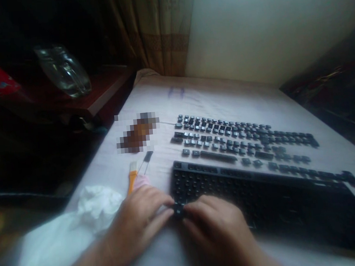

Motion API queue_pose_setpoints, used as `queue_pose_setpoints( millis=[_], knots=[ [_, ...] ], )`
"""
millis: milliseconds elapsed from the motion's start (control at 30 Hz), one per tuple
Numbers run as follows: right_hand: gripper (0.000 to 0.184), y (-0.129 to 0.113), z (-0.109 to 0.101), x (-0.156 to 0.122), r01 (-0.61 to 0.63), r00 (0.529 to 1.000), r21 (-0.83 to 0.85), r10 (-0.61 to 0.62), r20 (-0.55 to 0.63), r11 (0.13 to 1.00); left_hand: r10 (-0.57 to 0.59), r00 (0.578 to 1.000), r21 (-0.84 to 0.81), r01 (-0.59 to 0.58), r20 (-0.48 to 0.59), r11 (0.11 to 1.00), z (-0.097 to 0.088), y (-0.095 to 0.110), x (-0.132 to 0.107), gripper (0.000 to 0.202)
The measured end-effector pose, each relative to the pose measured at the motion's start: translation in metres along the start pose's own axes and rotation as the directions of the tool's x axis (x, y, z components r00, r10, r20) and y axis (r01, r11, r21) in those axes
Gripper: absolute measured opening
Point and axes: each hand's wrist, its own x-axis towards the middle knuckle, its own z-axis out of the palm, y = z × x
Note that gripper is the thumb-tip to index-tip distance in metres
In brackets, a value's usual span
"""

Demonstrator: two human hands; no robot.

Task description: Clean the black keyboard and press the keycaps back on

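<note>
A black keyboard (264,200) with its keycaps off lies on the pale cloth, its bare key stems showing. At its left end, a small black keycap (178,210) sits between my two hands. My left hand (144,212) reaches it from the left, thumb and forefinger closed at its edge. From the right, my right hand (219,220) is curled, its fingertips pinched at the same keycap. Whether the keycap is seated or held just above the keyboard, I cannot tell. Beyond the keyboard, loose keycaps (218,156) lie in rows matching a keyboard layout.
Left of the keyboard lie a yellow-handled brush (132,176), a wire keycap puller (148,156), a pink cloth (141,181) and crumpled white cloth (98,204). A blurred-out brown object (138,132) is farther back. A glass jug (66,72) stands on a wooden side table (99,92).
</note>
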Motion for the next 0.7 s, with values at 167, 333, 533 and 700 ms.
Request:
queue_pose_setpoints(
  millis=[167, 333, 533, 700],
  knots=[
    [0.009, -0.0018, 0.0035, 0.0042, -0.022, 0.999, -0.011, 0.022, 0.030, 1.000, -0.003, 0.999, -0.024, 0.005, 0.051, 1.000, -0.0023, -0.0018, -0.0010, 0.011],
    [0.009, -0.0017, 0.0052, 0.0040, -0.032, 0.998, 0.012, 0.032, 0.049, 0.999, 0.005, 0.998, -0.027, -0.003, 0.069, 1.000, -0.0037, -0.0032, -0.0003, 0.012],
    [0.010, -0.0024, 0.0063, 0.0045, -0.036, 0.999, 0.036, 0.035, 0.030, 0.999, -0.026, 0.997, -0.047, 0.030, 0.069, 0.998, -0.0026, -0.0037, -0.0011, 0.009],
    [0.012, -0.0016, 0.0071, 0.0046, -0.053, 0.998, 0.046, 0.051, 0.044, 0.998, -0.044, 0.997, -0.061, 0.047, 0.062, 0.997, -0.0018, -0.0031, -0.0006, 0.010]
  ],
)
